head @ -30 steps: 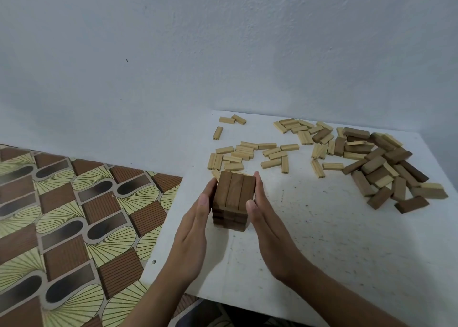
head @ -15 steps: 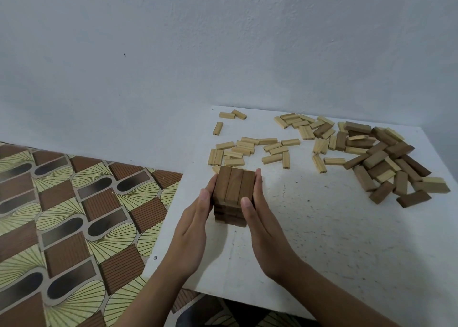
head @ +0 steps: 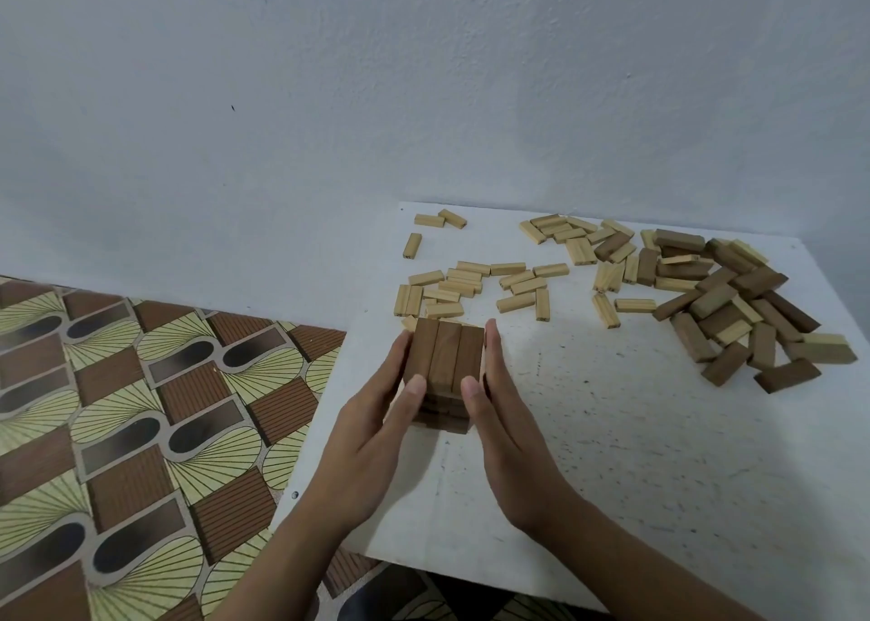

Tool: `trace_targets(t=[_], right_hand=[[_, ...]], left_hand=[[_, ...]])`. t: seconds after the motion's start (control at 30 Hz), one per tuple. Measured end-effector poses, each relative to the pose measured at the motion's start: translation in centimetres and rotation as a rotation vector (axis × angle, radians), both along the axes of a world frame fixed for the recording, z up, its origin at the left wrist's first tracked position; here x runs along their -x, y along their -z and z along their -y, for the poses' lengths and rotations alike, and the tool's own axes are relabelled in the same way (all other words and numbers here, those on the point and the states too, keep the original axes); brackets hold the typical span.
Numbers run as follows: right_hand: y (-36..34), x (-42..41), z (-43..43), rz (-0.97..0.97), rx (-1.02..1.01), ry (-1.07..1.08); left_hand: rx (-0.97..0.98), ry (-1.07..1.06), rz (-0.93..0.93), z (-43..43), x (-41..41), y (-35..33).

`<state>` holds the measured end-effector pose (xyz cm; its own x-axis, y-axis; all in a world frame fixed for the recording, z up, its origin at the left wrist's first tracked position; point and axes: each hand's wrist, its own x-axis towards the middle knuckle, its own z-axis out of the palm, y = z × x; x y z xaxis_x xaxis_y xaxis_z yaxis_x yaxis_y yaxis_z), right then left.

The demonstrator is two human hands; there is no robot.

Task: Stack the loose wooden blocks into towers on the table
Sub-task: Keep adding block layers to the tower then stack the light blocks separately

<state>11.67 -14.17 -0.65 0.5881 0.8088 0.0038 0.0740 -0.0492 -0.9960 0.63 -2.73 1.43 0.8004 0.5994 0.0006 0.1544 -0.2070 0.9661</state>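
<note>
Nearest, two bare forearms reach in from the bottom edge over the front of the bench (head: 612,456). It is a white board speckled with dark flecks and scuffs, with a small hole (head: 294,495) near its front left corner.

The left hand (head: 372,437) and the right hand (head: 513,446) flank the tower (head: 445,359). This is a low stack of dark brown blocks, its top layer three laid side by side, standing close to the bench's left edge. The fingers (head: 399,354) of the left hand lie straight and flat against the tower's left side, and those of the right hand lie flat against its right side. Neither hand curls round it; they press it between them. Both thumbs (head: 416,384) touch the top of its near face.

Just behind the tower, pale blocks (head: 471,281) lie scattered flat. Well apart to the right sits a mixed heap (head: 734,300) of dark and pale blocks. Left of the bench and below it, the floor (head: 117,408) shows a repeating pattern in brown, cream and black. A rough, pale bluish wall (head: 423,79) closes the room behind.

Against a second ago, the thumbs have come round from the tower's sides on to its near face. The tower stands on the same spot, and the loose blocks lie as they did.
</note>
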Motion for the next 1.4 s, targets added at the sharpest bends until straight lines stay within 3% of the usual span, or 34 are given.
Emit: trace_targets(t=[0.17,0.3,0.47,0.73,1.4], right_hand=[[-0.6,-3.3,-0.2,0.189,0.016,0.180],[-1.7,-6.1,-1.3,0.142,-0.007,0.123],[-2.2,-6.8,-2.8,-0.008,0.021,0.000],[-1.8,-6.4,-3.1,-0.121,0.015,-0.011],[-1.2,-6.3,-2.9,-0.054,-0.026,0.020]], left_hand=[[-0.219,0.048,-0.058,-2.7,0.3,0.6],[-0.320,0.097,-0.107,-4.8,-0.2,0.4],[-0.338,0.163,-0.134,-5.7,-1.2,0.0],[-0.348,0.183,-0.111,-5.8,-2.6,-0.6],[-0.368,0.203,-0.113,-6.1,-2.9,-0.7]])
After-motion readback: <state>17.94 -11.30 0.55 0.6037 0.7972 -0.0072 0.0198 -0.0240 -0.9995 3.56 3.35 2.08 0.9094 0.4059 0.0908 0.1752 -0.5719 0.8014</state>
